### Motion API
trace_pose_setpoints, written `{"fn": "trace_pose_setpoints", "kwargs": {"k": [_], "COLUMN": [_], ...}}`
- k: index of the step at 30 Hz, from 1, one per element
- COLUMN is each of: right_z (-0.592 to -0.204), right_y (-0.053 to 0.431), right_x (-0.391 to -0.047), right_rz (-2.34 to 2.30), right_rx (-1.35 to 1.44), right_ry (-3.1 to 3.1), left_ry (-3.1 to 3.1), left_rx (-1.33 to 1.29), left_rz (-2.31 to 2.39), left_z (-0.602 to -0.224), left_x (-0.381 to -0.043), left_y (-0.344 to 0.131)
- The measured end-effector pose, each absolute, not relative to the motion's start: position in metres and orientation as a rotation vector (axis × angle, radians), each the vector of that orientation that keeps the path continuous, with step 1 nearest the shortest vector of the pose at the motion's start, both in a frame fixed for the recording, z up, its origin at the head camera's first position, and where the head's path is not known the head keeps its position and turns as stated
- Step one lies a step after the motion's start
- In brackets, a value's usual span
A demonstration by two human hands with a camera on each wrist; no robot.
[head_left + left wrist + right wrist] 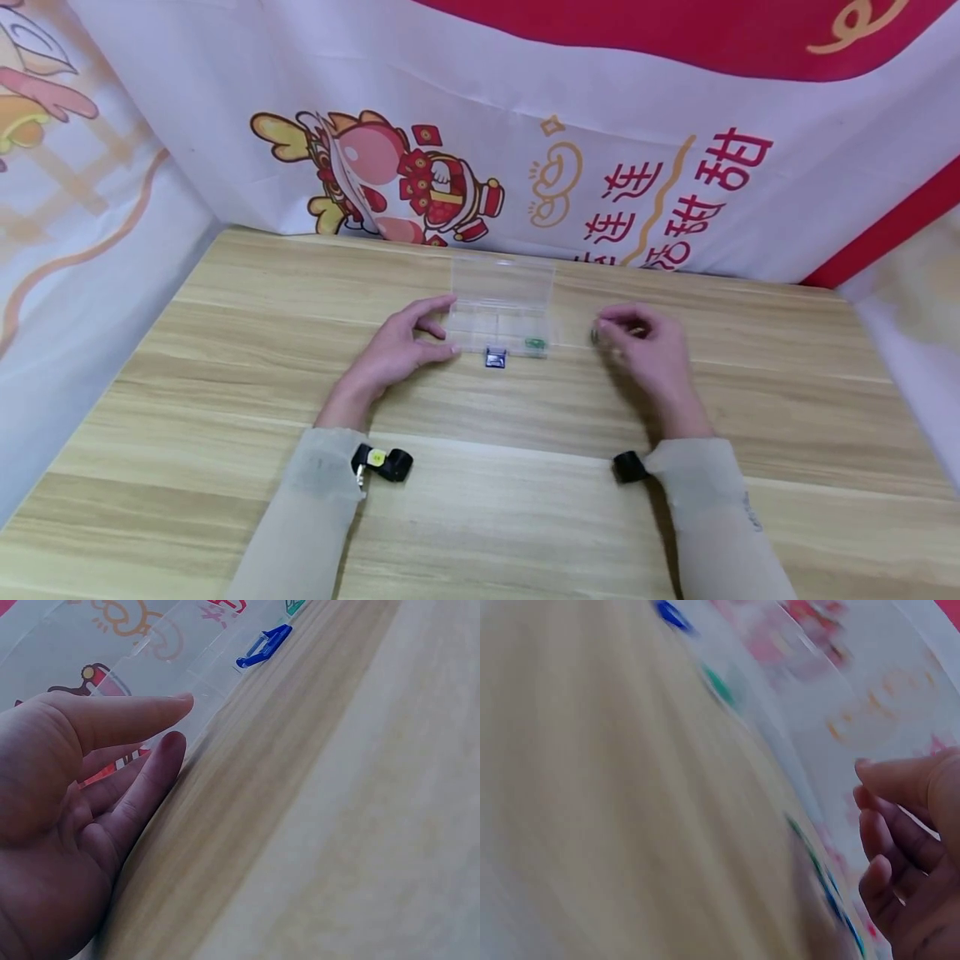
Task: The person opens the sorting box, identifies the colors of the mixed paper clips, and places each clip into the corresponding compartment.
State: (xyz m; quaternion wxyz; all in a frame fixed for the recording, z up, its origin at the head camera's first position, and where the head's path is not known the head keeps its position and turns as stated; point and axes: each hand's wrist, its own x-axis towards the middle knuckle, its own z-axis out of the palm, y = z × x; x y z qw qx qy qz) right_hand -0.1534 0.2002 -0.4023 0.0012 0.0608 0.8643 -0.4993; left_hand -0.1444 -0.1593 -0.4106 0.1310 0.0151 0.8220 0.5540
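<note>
My left hand (401, 346) holds the left end of a clear plastic box (472, 321), thumb at the front corner and fingers behind. The box lies open with its lid (502, 282) raised. A small green piece (536, 342) sits in its front right compartment. Just in front lies a small blue clip-like piece (266, 649) with an open loop. To the right of the box, my right hand (645, 342) has loosely bent fingers, with no held thing showing in the right wrist view. Near those fingertips are thin green and blue pieces (810, 847), blurred, on the table.
A wood-grain table (510, 500) carries everything. Behind it hangs a white cloth (480, 167) printed with a red cartoon figure and lettering, reaching down to the back edge. Black straps with small devices (386, 462) are on both wrists.
</note>
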Motion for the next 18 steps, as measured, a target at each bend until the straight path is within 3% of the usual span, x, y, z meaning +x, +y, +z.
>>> {"fn": "trace_pose_setpoints", "kwargs": {"k": [7,18], "right_z": [-0.413,-0.414], "right_y": [0.257,0.264], "right_x": [-0.160,-0.160], "right_rz": [-1.581,-1.302], "right_rx": [0.721,0.611], "right_ry": [2.724,2.819], "left_ry": [2.383,2.382], "left_rx": [0.038,0.033], "left_rz": [1.601,1.611], "left_z": [-0.410,-0.409], "left_x": [-0.144,-0.143], "left_y": [-0.158,-0.159]}}
